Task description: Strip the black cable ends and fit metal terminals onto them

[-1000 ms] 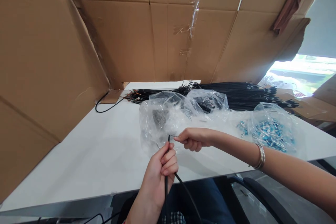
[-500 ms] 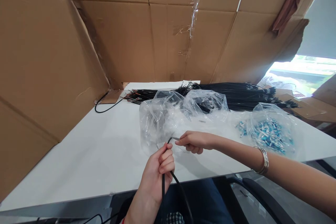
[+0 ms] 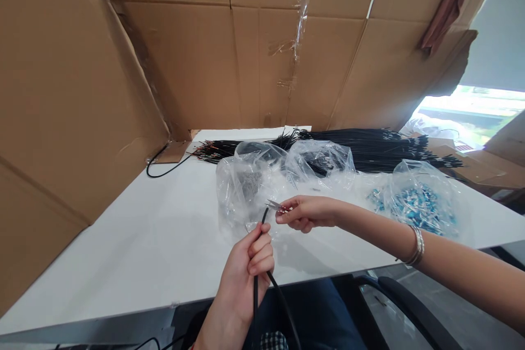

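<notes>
Below the table's near edge, a black armrest (image 3: pixel 404 303) stands to the right, and two lengths of black cable (image 3: pixel 283 303) hang from the left hand (image 3: pixel 253 254). That hand is closed, its fingers curled around the cable, and one cable end points up above the thumb, over the table (image 3: pixel 164 240) a little in from the middle of its near edge. Just beyond, the right hand (image 3: pixel 296 213) reaches in from the right, fingers folded and thumb pinching a small metal tool (image 3: pixel 274 205). The tool's two thin prongs stand apart, right by the cable tip; whether they touch it I cannot tell. Silvery bangles (image 3: pixel 417 246) circle the right wrist.

Past the hands, a crumpled clear bag (image 3: pixel 233 186) lies mid-table, and another bag (image 3: pixel 426 205) of blue-and-silver pieces sits toward the right edge. Along the far edge lie bundles of black cables (image 3: pixel 385 150), partly covered by clear plastic (image 3: pixel 320 158). Behind them rises a cardboard wall (image 3: pixel 262 65), with a window (image 3: pixel 463 115) at far right.
</notes>
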`<state>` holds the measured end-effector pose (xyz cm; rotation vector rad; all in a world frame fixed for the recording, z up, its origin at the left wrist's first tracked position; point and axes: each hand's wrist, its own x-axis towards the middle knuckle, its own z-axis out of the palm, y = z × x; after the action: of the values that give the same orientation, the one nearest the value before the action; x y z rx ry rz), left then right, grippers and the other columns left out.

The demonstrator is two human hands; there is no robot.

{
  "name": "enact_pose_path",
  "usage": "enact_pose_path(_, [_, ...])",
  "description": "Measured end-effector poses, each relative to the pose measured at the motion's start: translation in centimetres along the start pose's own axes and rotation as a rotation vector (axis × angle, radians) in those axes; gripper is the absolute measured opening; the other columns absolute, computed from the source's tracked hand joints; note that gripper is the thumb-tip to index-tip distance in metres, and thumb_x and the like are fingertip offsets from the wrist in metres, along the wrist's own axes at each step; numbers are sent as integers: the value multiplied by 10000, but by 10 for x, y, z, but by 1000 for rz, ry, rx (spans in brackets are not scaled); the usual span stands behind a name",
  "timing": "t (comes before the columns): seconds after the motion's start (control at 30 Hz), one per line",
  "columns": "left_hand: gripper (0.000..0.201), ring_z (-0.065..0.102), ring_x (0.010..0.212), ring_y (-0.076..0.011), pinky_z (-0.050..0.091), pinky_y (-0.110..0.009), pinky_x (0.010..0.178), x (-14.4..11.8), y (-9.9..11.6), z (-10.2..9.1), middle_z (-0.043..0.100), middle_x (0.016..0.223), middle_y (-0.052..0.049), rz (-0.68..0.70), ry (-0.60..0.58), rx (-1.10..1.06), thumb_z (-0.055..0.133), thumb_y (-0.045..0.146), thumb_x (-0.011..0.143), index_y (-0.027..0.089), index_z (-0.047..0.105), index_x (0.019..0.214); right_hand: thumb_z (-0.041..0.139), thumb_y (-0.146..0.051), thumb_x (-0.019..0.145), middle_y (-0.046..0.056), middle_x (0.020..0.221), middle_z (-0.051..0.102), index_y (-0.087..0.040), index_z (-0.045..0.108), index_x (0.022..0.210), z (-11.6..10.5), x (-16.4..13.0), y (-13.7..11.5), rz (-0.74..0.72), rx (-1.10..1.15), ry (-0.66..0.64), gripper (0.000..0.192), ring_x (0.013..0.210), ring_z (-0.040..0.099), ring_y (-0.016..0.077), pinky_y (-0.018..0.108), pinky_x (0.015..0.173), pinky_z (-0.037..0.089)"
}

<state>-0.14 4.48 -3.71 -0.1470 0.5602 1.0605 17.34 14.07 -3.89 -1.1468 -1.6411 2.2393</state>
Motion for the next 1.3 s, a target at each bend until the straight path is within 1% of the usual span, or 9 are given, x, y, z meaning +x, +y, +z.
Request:
enact_pose_path(0.1, [359, 236, 284, -9, 175, -125, 304, -3, 1, 1, 28, 594, 119, -5, -16, -3, 264, 186, 1037, 109, 506, 784, 810, -451, 703, -130, 539, 250, -185, 446, 747, 1, -3, -2, 15, 46, -65, 452, 451, 149, 31, 152, 397, 117])
enact_pose_path(0.23, [373, 224, 283, -9, 173, -130, 307, -4, 2, 1, 28, 593, 117, -14, -24, 0, 249, 186, 1039, 118, 498, 769, 797, -445, 721, -136, 506, 190, -202, 312, 617, 4, -3, -3, 58, 61, -109, 552, 450, 91, 34, 172, 392, 66])
enact_pose_path(0.3, [379, 224, 284, -9, 168, -129, 306, -4, 2, 1, 27, 594, 118, -22, -27, 7, 246, 193, 1040, 117, 498, 769, 796, -437, 722, -136, 487, 196, -207, 276, 590, 6, -1, -3, 81, 56, -115, 584, 441, 88, 32, 172, 382, 59])
enact_pose_path(0.4, [380, 225, 287, -8, 163, -124, 306, -4, 2, 1, 26, 592, 118, -24, -31, 18, 251, 200, 1041, 112, 506, 774, 756, -372, 774, -138, 463, 190, -209, 265, 574, 7, 2, -3, 125, 47, -103, 554, 423, 83, 32, 162, 365, 61])
enact_pose_path(0.5, [369, 221, 290, -5, 154, -118, 305, -4, 1, 0, 30, 591, 118, -20, -30, 33, 262, 201, 1040, 107, 516, 789, 585, -273, 891, -131, 439, 177, -213, 242, 555, 6, 6, -3, 197, 35, -97, 484, 405, 70, 40, 154, 344, 81])
enact_pose_path(0.6, [362, 219, 290, -4, 158, -117, 305, -3, 1, 0, 28, 592, 119, -21, -19, 44, 268, 208, 1040, 110, 512, 791, 451, -205, 929, -120, 424, 173, -216, 226, 529, 4, 10, -4, 280, 17, -109, 459, 393, 60, 46, 153, 325, 93])
enact_pose_path(0.87, [327, 228, 288, -6, 177, -122, 302, 0, 1, -1, 41, 584, 119, 3, -1, 69, 279, 182, 1037, 123, 492, 796, 418, -167, 909, -113, 416, 170, -216, 219, 519, 7, 14, -6, 371, -28, -86, 441, 373, 67, 42, 156, 314, 84])
enact_pose_path(1.13, [346, 225, 302, -2, 186, -115, 304, 5, 1, -6, 118, 527, 122, 44, 7, 149, 287, 167, 1030, 113, 506, 768, 441, -145, 888, -117, 418, 182, -217, 234, 524, 10, 16, -7, 325, -74, -11, 425, 377, 81, 38, 174, 347, 65])
enact_pose_path(1.3, [374, 151, 324, 0, 138, -126, 310, 1, 2, -6, 177, 475, 118, 98, -36, 265, 367, 269, 1010, 86, 600, 783, 481, -170, 856, -116, 438, 184, -219, 220, 537, 9, -2, -17, 129, -104, 128, 415, 403, 88, 43, 203, 381, 57])
